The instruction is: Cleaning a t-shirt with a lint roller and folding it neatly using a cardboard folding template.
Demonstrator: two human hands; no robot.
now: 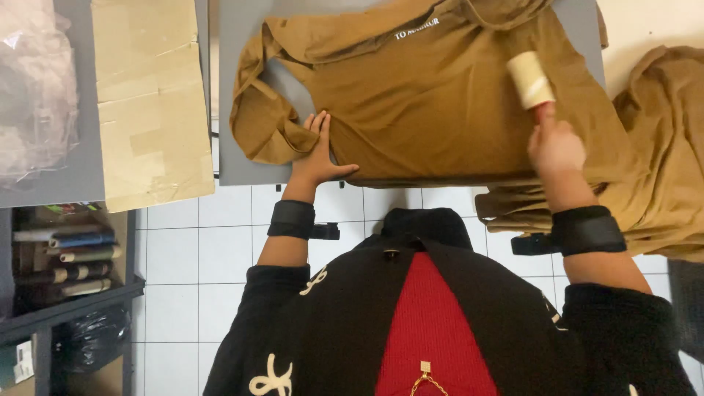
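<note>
Black knit with a red front panel (pixel 433 323) fills the bottom of the view, worn by the person looking down at a grey table (pixel 235 158). Both forearms reach out from it, each with a black wrist strap (pixel 292 218).

On the table lies a brown shirt (pixel 433 110), spread flat, with small white lettering near the collar. One sleeve curls in a loop at the shirt's left edge. The left hand (pixel 317 155) rests flat on the shirt's lower left corner, fingers straight and close together, thumb spread along the hem, holding nothing.

The right hand (pixel 555 147) is closed around the handle of a lint roller (pixel 529 79). Its pale cream roll lies on the shirt's right side. The handle itself is hidden inside the fist.

To the right, a heap of similar brown cloth (pixel 664 161) hangs over the table edge, touching the shirt being rolled. To the left, a flattened cardboard sheet (pixel 150 103) lies on a second grey surface, beside a crumpled clear plastic bag (pixel 37 88). Below it stands a dark shelf (pixel 66 297) holding rolled items and a black bag. White floor tiles (pixel 198 293) show between shelf and person.
</note>
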